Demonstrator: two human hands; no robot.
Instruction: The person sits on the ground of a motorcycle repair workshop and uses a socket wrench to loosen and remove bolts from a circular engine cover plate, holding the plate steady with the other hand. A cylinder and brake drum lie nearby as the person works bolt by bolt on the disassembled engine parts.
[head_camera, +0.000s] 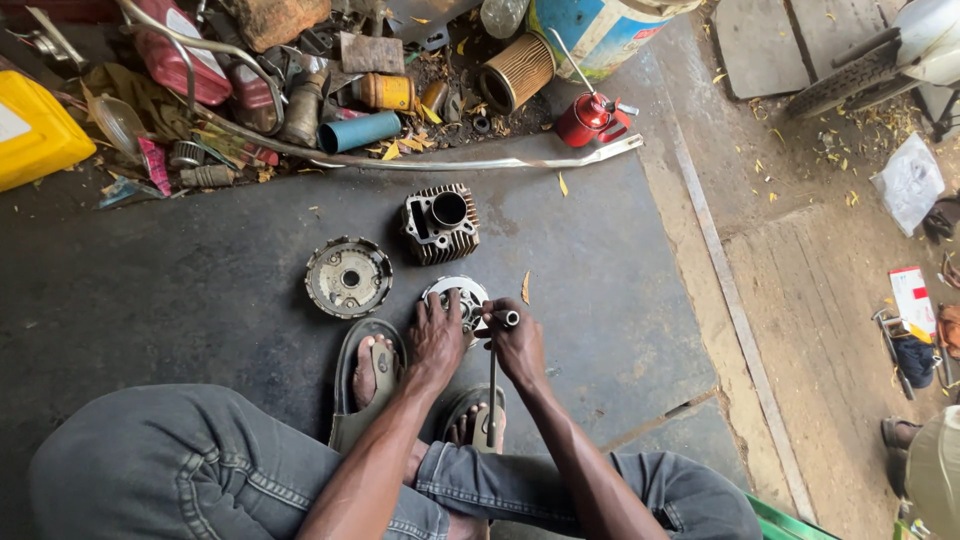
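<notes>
I squat on a dark mat (200, 290). My left hand (435, 340) presses flat on a round metal clutch part (462, 296) lying on the mat in front of my sandalled feet. My right hand (518, 345) grips a long metal T-handle wrench (494, 375) whose socket end rests against that part. A round clutch housing (348, 277) lies to the left, apart from my hands. Beyond it a finned engine cylinder (441, 222) stands with its bore facing up.
A heap of scrap parts, bottles and a yellow can (35, 130) lines the far edge. A red oil can (590, 117), a cylindrical filter (517, 72) and a bent metal bar (500, 160) lie there. Concrete floor lies right, with a tyre (850, 75).
</notes>
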